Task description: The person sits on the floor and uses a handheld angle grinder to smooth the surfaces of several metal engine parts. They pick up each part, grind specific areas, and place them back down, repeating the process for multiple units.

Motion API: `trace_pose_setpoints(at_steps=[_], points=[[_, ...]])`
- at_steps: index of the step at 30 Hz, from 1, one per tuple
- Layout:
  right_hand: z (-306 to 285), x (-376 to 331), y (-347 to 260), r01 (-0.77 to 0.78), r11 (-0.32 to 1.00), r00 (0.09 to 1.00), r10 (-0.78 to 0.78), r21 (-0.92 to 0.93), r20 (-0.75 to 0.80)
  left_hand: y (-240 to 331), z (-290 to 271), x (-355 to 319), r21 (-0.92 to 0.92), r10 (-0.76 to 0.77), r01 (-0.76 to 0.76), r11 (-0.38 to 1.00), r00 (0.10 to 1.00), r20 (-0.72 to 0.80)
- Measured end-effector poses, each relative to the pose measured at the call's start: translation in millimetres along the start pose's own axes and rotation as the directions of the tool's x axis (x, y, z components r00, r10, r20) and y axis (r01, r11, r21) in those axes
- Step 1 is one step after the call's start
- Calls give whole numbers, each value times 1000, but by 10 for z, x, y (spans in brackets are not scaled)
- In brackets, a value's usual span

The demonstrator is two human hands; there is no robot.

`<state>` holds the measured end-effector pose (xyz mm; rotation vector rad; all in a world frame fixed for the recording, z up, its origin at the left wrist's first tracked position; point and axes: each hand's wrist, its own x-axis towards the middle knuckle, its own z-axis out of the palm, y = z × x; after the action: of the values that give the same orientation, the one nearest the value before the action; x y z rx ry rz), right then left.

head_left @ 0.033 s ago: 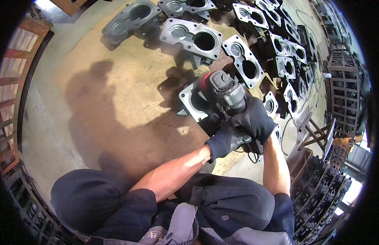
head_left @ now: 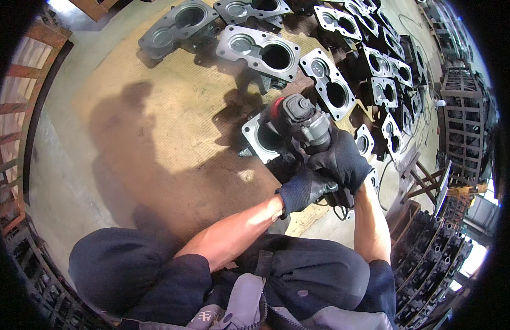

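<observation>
An angle grinder [head_left: 311, 129] with a dark gear head and a red rim is held over a metal casting [head_left: 257, 137] whose flat, machined flange has a large round bore. My right hand [head_left: 345, 159], in a black glove, is wrapped round the grinder's body. Just below it, my gloved left hand [head_left: 305, 191] is closed at the rear of the same tool, its fingertips partly hidden by the right hand. A black cord [head_left: 341, 213] loops from the tool's back end. The grinder's head covers part of the flange, and its disc is hidden from view.
Similar castings stand beyond, including one close ahead [head_left: 259, 52] and another at the right [head_left: 329, 83], with several more behind. They rest on a tan ribbed sheet [head_left: 178, 110]. Slatted crates [head_left: 16, 132] line the left, mesh cages [head_left: 464, 121] the right.
</observation>
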<state>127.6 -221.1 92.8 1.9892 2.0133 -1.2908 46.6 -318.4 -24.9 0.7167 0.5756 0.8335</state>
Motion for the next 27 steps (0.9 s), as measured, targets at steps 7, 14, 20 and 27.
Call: trace_pose_setpoints(at_steps=[7,14,20,27], points=[[14,-291,79,-3,999,1000,3,50,3,-68,233,-131,93,83,-80,992,996,-27],[45,-40,-161,35,999,999,-35,-3,-13,-44,-51,-34,94,-26,27,995,1000,-17],[115,-214,-108,39,999,994,-39,0,104,22,130,-321,160,-77,84,984,996,-45],[95,-240,-83,68,989,995,-58,128,-77,-2,193,-178,39,94,-92,995,994,-48]])
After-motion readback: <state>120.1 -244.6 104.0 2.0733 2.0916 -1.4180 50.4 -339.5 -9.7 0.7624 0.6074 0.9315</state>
